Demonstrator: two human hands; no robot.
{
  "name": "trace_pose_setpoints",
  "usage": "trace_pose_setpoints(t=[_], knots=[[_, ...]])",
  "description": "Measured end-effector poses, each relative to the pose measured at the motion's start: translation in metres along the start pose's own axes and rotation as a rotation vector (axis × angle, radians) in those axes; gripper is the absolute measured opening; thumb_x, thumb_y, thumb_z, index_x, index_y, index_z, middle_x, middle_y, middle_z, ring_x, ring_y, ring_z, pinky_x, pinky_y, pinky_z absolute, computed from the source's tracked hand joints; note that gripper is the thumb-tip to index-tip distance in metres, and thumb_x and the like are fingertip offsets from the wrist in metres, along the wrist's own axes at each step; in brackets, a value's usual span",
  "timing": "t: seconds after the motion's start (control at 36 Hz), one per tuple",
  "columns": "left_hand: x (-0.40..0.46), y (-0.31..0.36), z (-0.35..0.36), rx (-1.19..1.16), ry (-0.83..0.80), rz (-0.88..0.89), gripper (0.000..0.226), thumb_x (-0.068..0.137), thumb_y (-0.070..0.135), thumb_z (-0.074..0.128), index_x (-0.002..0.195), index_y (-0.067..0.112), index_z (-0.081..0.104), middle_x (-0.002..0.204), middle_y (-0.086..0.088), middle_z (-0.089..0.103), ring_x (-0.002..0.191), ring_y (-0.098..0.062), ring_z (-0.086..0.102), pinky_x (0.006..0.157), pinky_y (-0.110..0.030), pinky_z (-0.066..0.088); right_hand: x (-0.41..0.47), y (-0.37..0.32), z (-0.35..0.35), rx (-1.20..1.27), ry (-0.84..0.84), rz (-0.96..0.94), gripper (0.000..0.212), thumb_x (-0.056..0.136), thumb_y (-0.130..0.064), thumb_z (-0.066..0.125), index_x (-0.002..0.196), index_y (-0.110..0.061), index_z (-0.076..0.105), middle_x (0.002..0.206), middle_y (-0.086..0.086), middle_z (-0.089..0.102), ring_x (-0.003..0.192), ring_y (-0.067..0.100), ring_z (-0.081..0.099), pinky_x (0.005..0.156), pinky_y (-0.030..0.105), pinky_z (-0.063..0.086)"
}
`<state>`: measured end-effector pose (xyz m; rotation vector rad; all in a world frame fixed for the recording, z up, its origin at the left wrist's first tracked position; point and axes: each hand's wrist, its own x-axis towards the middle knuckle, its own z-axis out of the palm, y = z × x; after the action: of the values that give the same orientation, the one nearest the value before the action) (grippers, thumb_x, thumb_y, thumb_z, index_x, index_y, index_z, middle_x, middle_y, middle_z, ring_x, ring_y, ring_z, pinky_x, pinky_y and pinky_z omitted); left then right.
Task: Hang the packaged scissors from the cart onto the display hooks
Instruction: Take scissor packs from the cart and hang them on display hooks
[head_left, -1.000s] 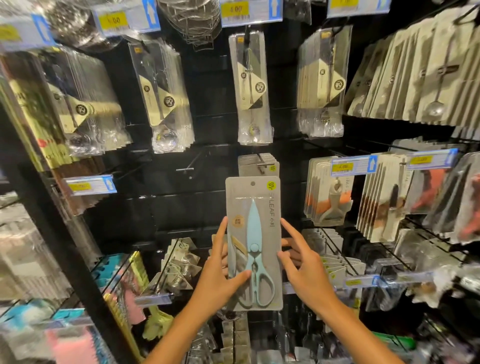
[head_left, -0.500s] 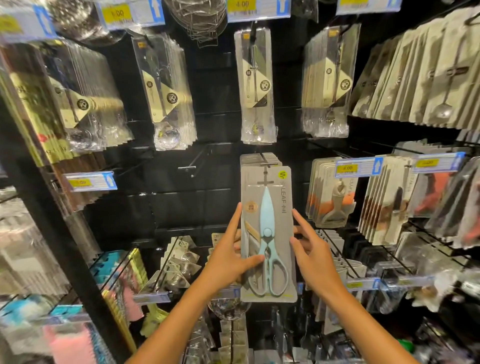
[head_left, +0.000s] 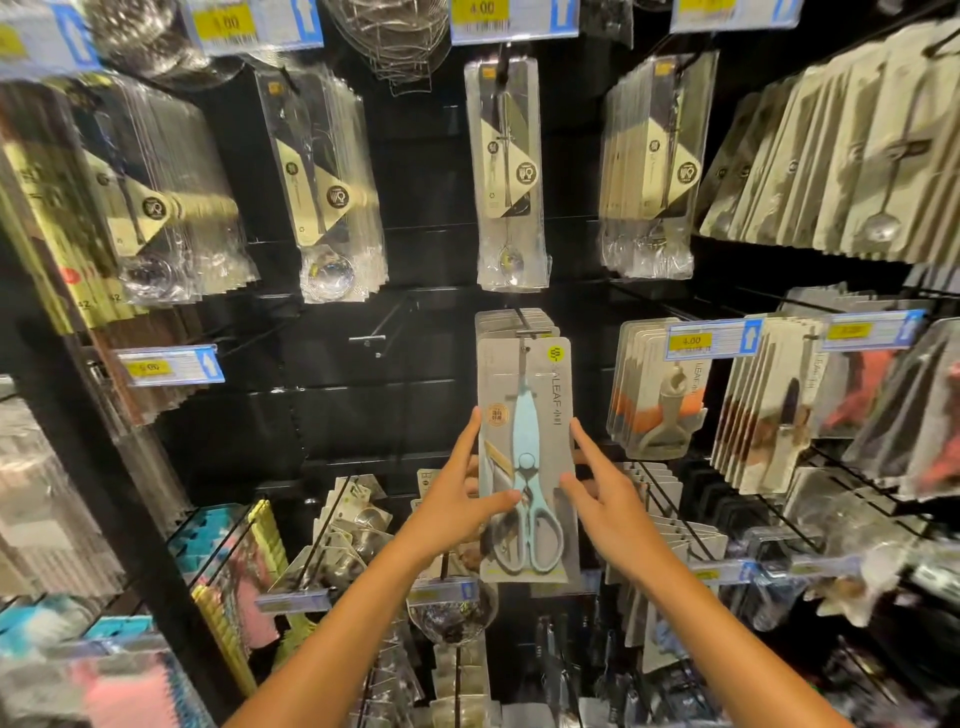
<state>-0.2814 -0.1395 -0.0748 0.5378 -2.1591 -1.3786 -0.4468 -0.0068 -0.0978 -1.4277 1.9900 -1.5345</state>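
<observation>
A grey carded pack of pale-blue scissors (head_left: 527, 415) stands upright in front of the black display wall. Its top edge sits right under the tip of a display hook (head_left: 531, 330), which carries several like packs (head_left: 498, 325) behind it. Whether the pack's hole is over the hook I cannot tell. My left hand (head_left: 454, 501) grips the pack's left edge, thumb across the front. My right hand (head_left: 608, 496) pinches the right edge, thumb on the front and fingers behind. The cart is out of view.
A bare hook (head_left: 371, 340) sticks out to the left of the scissors hook. Packaged spoons and ladles (head_left: 511, 176) hang above, peelers (head_left: 660, 395) to the right, small goods (head_left: 353, 525) on lower hooks. Price tags (head_left: 714, 340) jut forward on rails.
Both hands have raised the scissors pack from below the hook until its top reaches the hook's tip. The view has closed in on the wall.
</observation>
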Motion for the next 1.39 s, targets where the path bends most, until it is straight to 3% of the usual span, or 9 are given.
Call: trace_pose_setpoints(t=[0.22, 0.44, 0.53, 0.69, 0.83, 0.94, 1.08, 1.25, 1.39], knots=[[0.024, -0.006, -0.001, 0.050, -0.007, -0.075, 0.104, 0.085, 0.036, 0.078, 0.139, 0.073, -0.003, 0.152, 0.005, 0.048, 0.125, -0.015, 0.061, 0.106, -0.048, 0.050, 0.027, 0.015, 0.006, -0.008, -0.089, -0.003, 0.082, 0.101, -0.036, 0.053, 0.139, -0.074, -0.007, 0.160, -0.012, 0.031, 0.137, 0.013, 0.048, 0.112, 0.049, 0.044], [0.028, -0.008, 0.008, 0.064, 0.043, -0.092, 0.102, 0.091, 0.023, 0.074, 0.156, 0.049, 0.001, 0.151, 0.004, 0.045, 0.129, -0.013, 0.056, 0.103, -0.035, 0.053, 0.038, 0.025, 0.012, -0.011, -0.066, 0.030, 0.094, 0.096, -0.030, 0.065, 0.155, -0.051, -0.005, 0.157, -0.018, 0.025, 0.147, 0.011, 0.031, 0.118, 0.044, 0.035], [0.019, -0.009, 0.008, 0.152, 0.057, -0.112, 0.083, 0.094, 0.014, 0.069, 0.156, 0.037, 0.019, 0.141, 0.017, 0.044, 0.131, 0.001, 0.045, 0.102, -0.019, 0.046, 0.033, 0.036, 0.012, -0.051, -0.068, 0.133, 0.088, 0.094, -0.028, 0.068, 0.159, -0.042, 0.009, 0.160, -0.005, 0.027, 0.145, 0.019, 0.036, 0.117, 0.046, 0.037], [-0.022, -0.042, -0.006, 0.405, 0.075, -0.148, 0.075, 0.096, 0.027, 0.067, 0.158, 0.029, 0.026, 0.159, 0.009, 0.031, 0.148, -0.009, 0.027, 0.113, -0.019, 0.023, 0.003, 0.054, 0.015, -0.155, -0.145, 0.188, 0.063, 0.095, -0.022, 0.068, 0.151, -0.020, 0.040, 0.154, 0.000, 0.038, 0.140, 0.020, 0.043, 0.111, 0.031, 0.038], [-0.081, -0.071, -0.026, 0.535, 0.086, -0.121, 0.070, 0.096, 0.028, 0.066, 0.155, 0.035, 0.029, 0.155, 0.013, 0.036, 0.143, -0.005, 0.034, 0.120, -0.032, 0.030, -0.024, 0.049, 0.031, -0.193, -0.279, 0.100, 0.050, 0.097, -0.022, 0.065, 0.144, -0.026, 0.050, 0.147, -0.009, 0.047, 0.139, 0.010, 0.042, 0.100, 0.009, 0.034], [-0.146, -0.096, -0.048, 0.718, 0.083, -0.127, 0.069, 0.098, 0.033, 0.063, 0.155, 0.039, 0.025, 0.159, 0.015, 0.029, 0.147, -0.002, 0.024, 0.121, -0.026, 0.021, -0.044, 0.035, 0.065, -0.209, -0.459, -0.042, 0.049, 0.100, -0.026, 0.061, 0.145, -0.035, 0.046, 0.153, -0.016, 0.040, 0.145, 0.003, 0.032, 0.120, 0.027, 0.028], [-0.235, -0.112, -0.080, 0.823, 0.125, -0.204, 0.065, 0.100, 0.046, 0.053, 0.158, 0.031, 0.028, 0.161, 0.014, 0.025, 0.148, -0.003, 0.020, 0.118, -0.011, 0.013, -0.063, 0.006, 0.133, -0.339, -0.729, -0.125, 0.050, 0.104, -0.032, 0.052, 0.152, -0.035, 0.035, 0.160, -0.013, 0.029, 0.151, 0.012, 0.021, 0.119, 0.026, 0.020], [-0.351, -0.137, -0.118, 0.939, 0.235, -0.349, 0.067, 0.101, 0.062, 0.029, 0.157, 0.026, 0.032, 0.161, 0.004, 0.032, 0.149, -0.019, 0.028, 0.122, -0.034, 0.027, -0.101, -0.033, 0.226, -0.241, -0.921, -0.225, 0.043, 0.104, -0.030, 0.051, 0.145, -0.038, 0.045, 0.149, -0.012, 0.041, 0.144, 0.015, 0.036, 0.119, 0.028, 0.027], [-0.448, -0.149, -0.143, 0.916, 0.353, -0.540, 0.066, 0.099, 0.051, 0.044, 0.159, 0.029, 0.027, 0.165, 0.006, 0.024, 0.153, -0.021, 0.020, 0.124, -0.042, 0.021, -0.139, -0.063, 0.304, -0.343, -1.050, -0.424, 0.049, 0.104, -0.033, 0.051, 0.151, -0.036, 0.037, 0.153, -0.018, 0.037, 0.144, 0.006, 0.033, 0.118, 0.023, 0.027]])
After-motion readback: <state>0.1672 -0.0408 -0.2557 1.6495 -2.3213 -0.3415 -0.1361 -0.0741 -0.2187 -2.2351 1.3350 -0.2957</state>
